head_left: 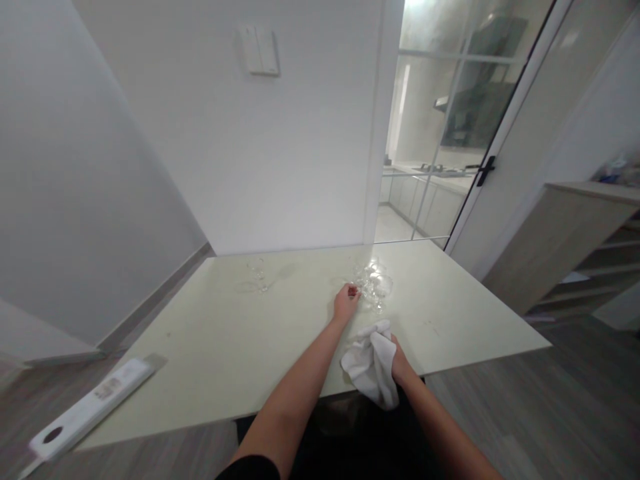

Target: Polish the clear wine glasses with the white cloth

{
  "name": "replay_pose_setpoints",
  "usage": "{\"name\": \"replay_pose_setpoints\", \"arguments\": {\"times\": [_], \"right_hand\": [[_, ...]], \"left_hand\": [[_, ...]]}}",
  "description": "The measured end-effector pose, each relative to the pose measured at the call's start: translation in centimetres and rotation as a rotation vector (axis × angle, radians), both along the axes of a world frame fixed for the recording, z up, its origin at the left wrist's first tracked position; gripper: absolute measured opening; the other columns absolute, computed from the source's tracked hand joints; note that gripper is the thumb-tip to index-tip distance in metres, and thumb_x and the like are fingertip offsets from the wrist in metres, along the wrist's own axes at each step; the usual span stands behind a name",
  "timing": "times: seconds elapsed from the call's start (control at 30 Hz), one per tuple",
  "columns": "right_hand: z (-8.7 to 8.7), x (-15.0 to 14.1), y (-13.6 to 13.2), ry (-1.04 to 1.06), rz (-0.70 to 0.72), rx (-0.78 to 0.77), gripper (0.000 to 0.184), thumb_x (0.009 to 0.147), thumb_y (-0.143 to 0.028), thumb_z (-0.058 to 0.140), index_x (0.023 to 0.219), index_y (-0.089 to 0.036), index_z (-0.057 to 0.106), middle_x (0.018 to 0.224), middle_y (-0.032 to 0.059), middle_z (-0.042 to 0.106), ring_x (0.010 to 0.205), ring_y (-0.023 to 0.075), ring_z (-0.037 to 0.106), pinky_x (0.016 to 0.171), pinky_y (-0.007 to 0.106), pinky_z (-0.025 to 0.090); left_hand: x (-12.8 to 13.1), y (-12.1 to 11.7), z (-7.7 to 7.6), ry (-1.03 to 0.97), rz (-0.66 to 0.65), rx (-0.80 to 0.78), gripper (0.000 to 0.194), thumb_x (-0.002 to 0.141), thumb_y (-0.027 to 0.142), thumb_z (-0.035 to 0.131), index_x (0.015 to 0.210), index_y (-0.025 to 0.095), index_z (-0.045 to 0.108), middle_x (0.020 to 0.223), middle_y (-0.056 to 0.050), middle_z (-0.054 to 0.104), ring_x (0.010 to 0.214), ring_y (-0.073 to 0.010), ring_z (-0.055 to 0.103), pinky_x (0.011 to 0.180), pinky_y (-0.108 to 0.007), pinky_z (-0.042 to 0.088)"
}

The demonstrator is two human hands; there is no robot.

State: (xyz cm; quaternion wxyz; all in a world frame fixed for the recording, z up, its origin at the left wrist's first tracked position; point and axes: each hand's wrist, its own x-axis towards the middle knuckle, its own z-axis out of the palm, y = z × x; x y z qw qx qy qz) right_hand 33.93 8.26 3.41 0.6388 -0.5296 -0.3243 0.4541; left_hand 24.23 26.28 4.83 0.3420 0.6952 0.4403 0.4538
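My left hand (345,303) reaches forward over the pale table (230,373), fingers curled in at the edge of a cluster of clear glassware (376,283). A small dark red thing (353,291) shows at its fingertips; its kind is too small to make out. Nearer the table's front edge, my right hand (399,360) is closed on a bunched white cloth (373,360) that hangs partly over the edge. The cloth hides most of those fingers. More clear glassware (257,275) sits apart at the back left, its outline faint against the tabletop.
At the left front corner lies a long white bar-shaped thing (95,407) with a label and a cord end, jutting past the edge. A wall (295,167) with a switch (259,51) borders the table's back. A glazed door (430,133) and wooden shelves (565,247) stand right.
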Motion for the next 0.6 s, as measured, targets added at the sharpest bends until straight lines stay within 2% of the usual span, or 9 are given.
{"name": "replay_pose_setpoints", "arguments": {"times": [0.13,0.23,0.3,0.43,0.53,0.6], "right_hand": [[0.3,-0.2,0.0,0.017,-0.034,-0.019,0.052,0.053,-0.049,0.081,0.093,-0.018,0.067,0.087,0.0051,0.071,0.086,0.026,0.062,0.084,0.037,0.046],[0.2,0.2,0.1,0.148,0.048,-0.064,0.053,0.061,-0.056,0.075,0.1,-0.02,0.067,0.088,0.0048,0.072,0.084,0.0256,0.065,0.081,0.037,0.049],[0.2,0.5,0.1,0.243,0.141,-0.065,0.055,0.067,-0.062,0.068,0.103,-0.021,0.066,0.088,0.0057,0.073,0.084,0.0266,0.067,0.079,0.038,0.05],[0.6,0.9,0.0,0.342,0.252,-0.106,0.069,0.066,-0.078,0.054,0.1,-0.019,0.068,0.09,0.0101,0.073,0.095,0.0308,0.066,0.087,0.043,0.049],[1.5,0.8,0.0,0.377,0.259,-0.089,0.076,0.071,-0.082,0.039,0.102,-0.019,0.068,0.093,0.0105,0.073,0.102,0.0313,0.064,0.092,0.045,0.047],[2.0,0.7,0.1,0.306,0.181,-0.016,0.067,0.076,-0.075,0.039,0.104,-0.02,0.067,0.095,0.0086,0.074,0.105,0.0305,0.063,0.095,0.045,0.044]], "left_hand": [[-1.4,-0.4,0.2,-0.024,-0.036,0.011,0.011,0.076,0.02,0.06,0.087,0.017,0.057,0.086,-0.004,0.065,0.081,-0.0146,0.062,0.07,-0.025,0.047],[-4.2,-0.8,1.0,-0.046,0.032,0.043,0.016,0.078,0.024,0.058,0.093,0.018,0.057,0.089,-0.004,0.063,0.083,-0.0158,0.061,0.07,-0.026,0.046],[-7.0,-1.0,2.0,-0.073,0.186,0.142,0.024,0.079,0.027,0.059,0.101,0.018,0.055,0.095,-0.006,0.061,0.087,-0.0174,0.059,0.072,-0.029,0.046],[-13.3,0.2,4.8,-0.153,0.619,0.363,0.047,0.077,0.031,0.063,0.118,0.018,0.044,0.116,-0.011,0.051,0.102,-0.0208,0.053,0.082,-0.034,0.043],[-17.4,2.6,6.5,-0.207,0.915,0.39,0.068,0.072,0.033,0.069,0.128,0.017,0.033,0.126,-0.014,0.042,0.111,-0.0231,0.047,0.092,-0.038,0.04],[-19.3,4.6,7.0,-0.203,1.026,0.33,0.078,0.066,0.033,0.076,0.128,0.016,0.033,0.129,-0.016,0.04,0.115,-0.0255,0.045,0.099,-0.042,0.035]]}}
